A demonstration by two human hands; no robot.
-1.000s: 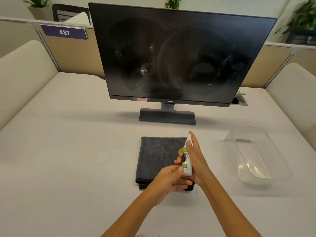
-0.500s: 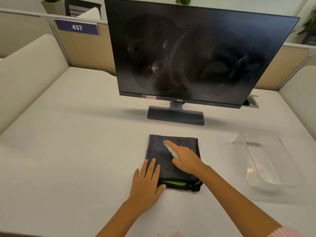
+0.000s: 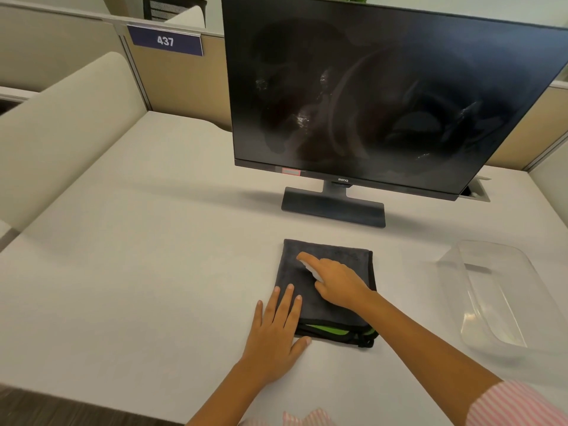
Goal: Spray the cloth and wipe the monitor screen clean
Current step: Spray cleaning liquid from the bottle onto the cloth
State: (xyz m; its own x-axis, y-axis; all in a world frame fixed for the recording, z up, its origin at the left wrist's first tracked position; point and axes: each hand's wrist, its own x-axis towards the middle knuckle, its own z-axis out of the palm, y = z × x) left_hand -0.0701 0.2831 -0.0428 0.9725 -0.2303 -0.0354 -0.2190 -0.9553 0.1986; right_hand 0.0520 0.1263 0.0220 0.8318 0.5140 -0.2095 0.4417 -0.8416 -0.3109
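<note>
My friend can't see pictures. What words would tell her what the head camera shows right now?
A person's right hand holds a small white spray bottle over a folded dark grey cloth on a pale table, while the left hand lies flat on the cloth's near corner. Behind stands a smudged black monitor; a clear plastic tub sits at right.

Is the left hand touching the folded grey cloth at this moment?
Touching. The head view shows the left hand lying flat, its fingers overlapping the near-left corner of the folded grey cloth with no gap visible.
</note>
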